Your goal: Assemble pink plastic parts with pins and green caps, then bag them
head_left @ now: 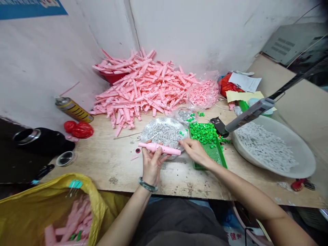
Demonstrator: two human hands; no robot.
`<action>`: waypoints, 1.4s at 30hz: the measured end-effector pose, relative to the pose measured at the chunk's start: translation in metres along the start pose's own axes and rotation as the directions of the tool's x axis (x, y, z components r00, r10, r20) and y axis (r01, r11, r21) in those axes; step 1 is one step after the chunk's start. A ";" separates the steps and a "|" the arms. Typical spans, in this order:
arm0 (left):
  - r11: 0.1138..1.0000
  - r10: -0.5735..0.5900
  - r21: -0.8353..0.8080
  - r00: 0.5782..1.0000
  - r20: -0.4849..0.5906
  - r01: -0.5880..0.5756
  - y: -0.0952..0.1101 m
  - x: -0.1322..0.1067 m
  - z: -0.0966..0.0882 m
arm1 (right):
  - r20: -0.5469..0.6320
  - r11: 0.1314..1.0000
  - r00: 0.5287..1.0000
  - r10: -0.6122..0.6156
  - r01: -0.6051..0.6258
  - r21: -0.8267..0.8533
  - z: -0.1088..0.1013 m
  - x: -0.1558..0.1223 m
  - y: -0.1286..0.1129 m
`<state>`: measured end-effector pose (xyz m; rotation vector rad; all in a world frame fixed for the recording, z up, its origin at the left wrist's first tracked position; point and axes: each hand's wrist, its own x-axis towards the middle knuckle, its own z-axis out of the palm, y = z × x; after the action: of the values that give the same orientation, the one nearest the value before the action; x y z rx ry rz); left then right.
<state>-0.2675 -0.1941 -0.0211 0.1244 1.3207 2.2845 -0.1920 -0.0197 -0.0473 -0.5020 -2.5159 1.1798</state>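
Observation:
My left hand [151, 168] is closed around a long pink plastic casing [169, 150], held level above the table with the thumb on its near side. To its right, my right hand [195, 151] has its fingertips pinched together at the right rim of a silvery plate [146, 129]. Whatever those fingers hold, if anything, is too small to make out. Small whitish parts [164, 134] and thin metal rods fill the plate. Beside my right hand, a green perforated tray [217, 158] holds a heap of small green plastic pieces [203, 132].
A large pile of pink casings [151, 85] lies against the wall. At right stand a white basin [304, 162] of pale parts and an angled grey tool [249, 114]. A yellow sack [98, 201] with pink pieces sits front left; a spray can [74, 109] stands behind.

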 end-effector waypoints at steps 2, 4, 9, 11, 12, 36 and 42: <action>0.991 -0.132 -0.014 0.990 0.044 0.133 0.001 0.005 -0.004 | -0.049 0.916 0.999 -0.016 -0.005 -0.401 -0.006 0.030 0.011; 0.969 -0.242 -0.035 0.967 0.081 0.246 0.002 0.007 -0.005 | -0.026 0.768 1.000 0.000 -0.017 -0.640 -0.007 0.057 0.017; 0.909 -0.386 -0.118 0.914 0.127 0.400 0.001 0.007 -0.006 | 0.038 0.699 0.998 0.044 -0.004 -0.715 -0.014 0.084 0.023; 0.886 -0.417 -0.172 0.902 0.110 0.430 -0.002 0.006 -0.005 | 0.001 0.683 0.998 0.060 -0.040 -0.729 -0.024 0.087 0.026; 0.876 -0.428 -0.196 0.898 0.102 0.440 -0.004 0.006 -0.004 | -0.013 0.663 0.998 0.068 -0.055 -0.746 -0.029 0.089 0.028; 0.907 -0.317 0.285 0.948 -0.020 0.309 -0.042 0.009 -0.007 | 0.095 0.556 0.995 0.043 0.055 -0.830 -0.027 0.088 0.026; 0.893 -0.341 0.313 0.940 -0.004 0.325 -0.035 0.000 -0.016 | 0.059 0.647 0.998 -0.026 0.062 -0.760 -0.040 0.076 0.029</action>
<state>-0.2590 -0.1923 -0.0586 0.0548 1.5345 1.7689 -0.2374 0.0583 -0.0356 -0.5918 -2.9608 0.0156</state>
